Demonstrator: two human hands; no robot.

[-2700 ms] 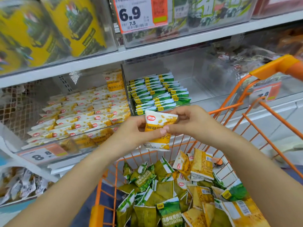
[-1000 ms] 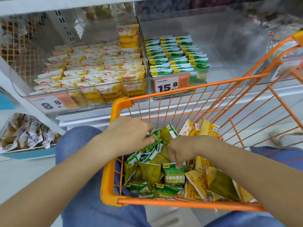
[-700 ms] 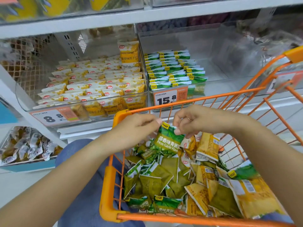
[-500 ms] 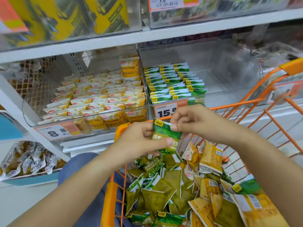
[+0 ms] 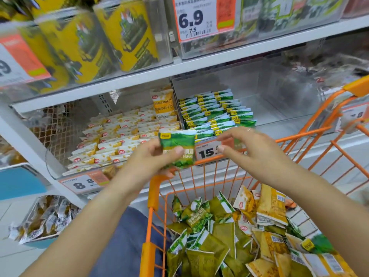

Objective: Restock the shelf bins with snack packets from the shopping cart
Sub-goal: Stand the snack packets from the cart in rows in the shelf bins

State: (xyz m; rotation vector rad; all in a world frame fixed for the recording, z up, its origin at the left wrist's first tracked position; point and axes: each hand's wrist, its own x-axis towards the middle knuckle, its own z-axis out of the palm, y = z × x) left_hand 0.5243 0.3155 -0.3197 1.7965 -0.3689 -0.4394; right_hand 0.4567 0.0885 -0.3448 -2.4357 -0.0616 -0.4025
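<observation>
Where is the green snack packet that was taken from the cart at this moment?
In the head view, the green packet is pinched in the left hand, above the cart's front rim, just before the green-packet bin.

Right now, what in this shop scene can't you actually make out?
All in the head view:
- Price tag: digits after "15." are covered by the right hand.
- Green packet: lower print blurred, partly under the left hand's thumb.
- Rightmost bin: contents blurred behind glare.
- Shopping cart: near end cut off by the frame.
</observation>
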